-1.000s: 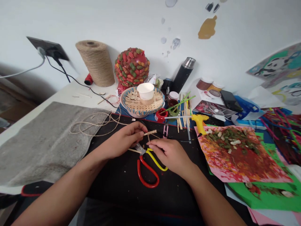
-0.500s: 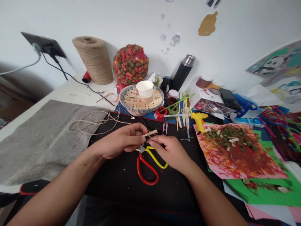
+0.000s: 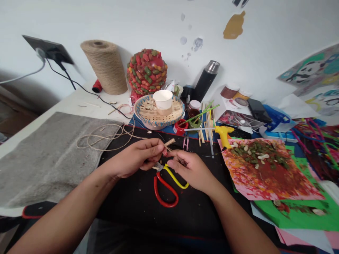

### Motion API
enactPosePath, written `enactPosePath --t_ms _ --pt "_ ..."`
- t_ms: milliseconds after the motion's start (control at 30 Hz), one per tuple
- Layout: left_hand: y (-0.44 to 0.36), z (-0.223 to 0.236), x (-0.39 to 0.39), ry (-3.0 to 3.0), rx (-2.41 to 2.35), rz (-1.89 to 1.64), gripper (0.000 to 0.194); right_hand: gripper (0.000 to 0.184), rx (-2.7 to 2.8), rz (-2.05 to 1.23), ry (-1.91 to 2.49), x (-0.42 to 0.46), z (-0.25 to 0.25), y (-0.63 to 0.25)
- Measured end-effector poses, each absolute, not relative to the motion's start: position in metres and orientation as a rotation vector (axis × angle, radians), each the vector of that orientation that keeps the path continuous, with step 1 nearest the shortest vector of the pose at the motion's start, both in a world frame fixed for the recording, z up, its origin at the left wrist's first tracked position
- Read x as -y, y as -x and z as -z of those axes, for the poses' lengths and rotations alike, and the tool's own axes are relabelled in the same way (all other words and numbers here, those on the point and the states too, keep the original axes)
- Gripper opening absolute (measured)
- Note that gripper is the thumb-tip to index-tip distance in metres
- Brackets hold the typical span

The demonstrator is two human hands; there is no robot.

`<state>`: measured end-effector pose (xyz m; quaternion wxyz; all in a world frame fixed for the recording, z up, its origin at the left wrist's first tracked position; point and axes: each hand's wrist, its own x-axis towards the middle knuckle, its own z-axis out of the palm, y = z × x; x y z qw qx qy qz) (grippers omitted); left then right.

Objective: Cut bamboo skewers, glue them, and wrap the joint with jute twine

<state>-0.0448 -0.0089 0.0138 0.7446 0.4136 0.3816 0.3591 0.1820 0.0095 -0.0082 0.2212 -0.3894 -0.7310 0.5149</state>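
Observation:
My left hand (image 3: 135, 158) pinches a thin wooden stick wrapped with jute twine (image 3: 169, 143), its wrapped end pointing up and right. My right hand (image 3: 190, 169) is closed beside it, fingers pinched on the loose twine strand near the stick. Both hands hover over a black mat (image 3: 137, 208). Red-and-yellow-handled scissors (image 3: 166, 185) lie on the mat just under the hands. A loose length of twine (image 3: 103, 139) runs left from the stick in loops toward a big jute spool (image 3: 104, 67).
A grey cloth (image 3: 47, 155) covers the left of the table. Behind the hands stand a woven basket (image 3: 148, 116) with a white cup (image 3: 163, 100), paint pots, sticks, a yellow glue gun (image 3: 224, 135), a black flask (image 3: 205, 81) and a seed-covered ball (image 3: 147, 70). Painted sheets lie at right.
The stick's wrapped end has tilted upward and my right hand has drawn in closer to my left hand. The view has shifted slightly; the scissors stay in place.

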Motion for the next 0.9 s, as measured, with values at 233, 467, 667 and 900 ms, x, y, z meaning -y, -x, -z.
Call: enactPosePath --t_ms 233,467,667,900 --pt "0.0439 -0.0127 0.0071 -1.003 -0.912 -0.865 0.038 0.036 2.013 -1.444 1.064 -0.0091 0.0035 -0.1809" --pt "0.0467 -0.0109 0.0072 -1.107 -0.946 -0.832 0.043 0.035 2.022 -1.426 1.098 -0.0077 0.0067 -0.1802" --pt "0.0456 -0.0115 0.0076 -1.014 -0.931 -0.853 0.046 0.035 2.016 -1.428 1.087 -0.0089 0.0065 -0.1808" --pt "0.0425 -0.0134 0.0070 -0.912 -0.913 -0.920 0.036 0.034 2.027 -1.419 1.108 -0.0090 0.0040 -0.1808"
